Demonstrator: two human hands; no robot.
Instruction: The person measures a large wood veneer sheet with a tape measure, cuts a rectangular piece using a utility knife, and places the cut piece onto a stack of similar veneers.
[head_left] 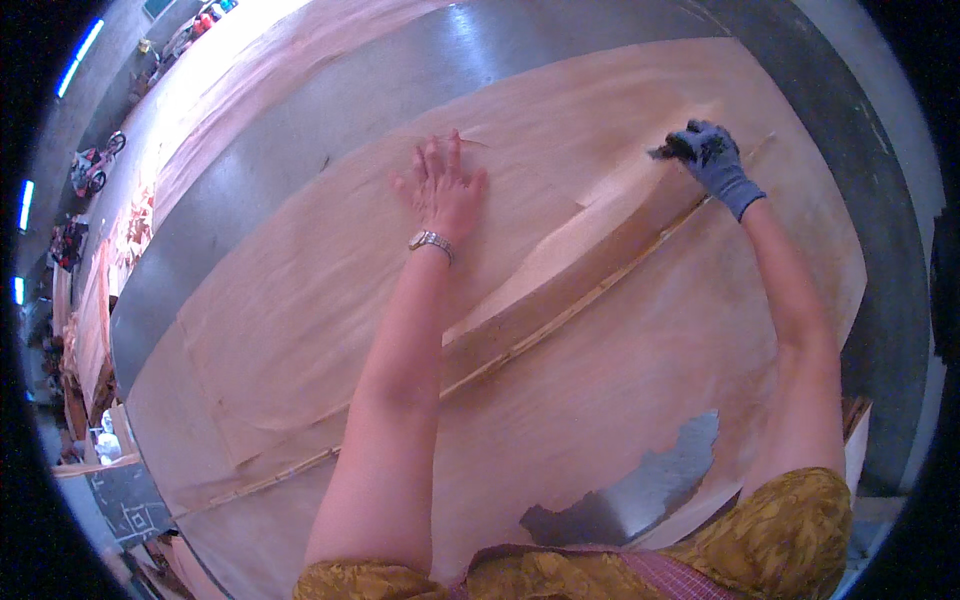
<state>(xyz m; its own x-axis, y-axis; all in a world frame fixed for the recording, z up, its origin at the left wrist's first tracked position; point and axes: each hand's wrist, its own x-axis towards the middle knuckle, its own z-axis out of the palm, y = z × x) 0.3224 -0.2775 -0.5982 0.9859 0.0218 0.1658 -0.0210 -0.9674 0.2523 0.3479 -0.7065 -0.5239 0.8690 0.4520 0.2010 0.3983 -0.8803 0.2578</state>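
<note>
A large sheet of thin pinkish-tan wood veneer [330, 290] spreads before me. My left hand [447, 200], bare with a metal-band watch [431, 240] at the wrist, lies on it, fingers spread. Farther right, my right hand [712, 160] wears a grey-blue glove with dark patches. Its fingers are curled closed at the far end of a raised, bent veneer strip [590, 255]; the exact grip is partly hidden. Along that strip's near side runs a narrow, pale, uneven edge [545, 330], slanting from lower left to upper right.
The veneer rests on a smooth grey tabletop [300, 140], which also shows through a ragged gap near my body. More veneer [190, 110] lies beyond at the far left. Past the left edge stand a motorbike [95, 168] and assorted clutter.
</note>
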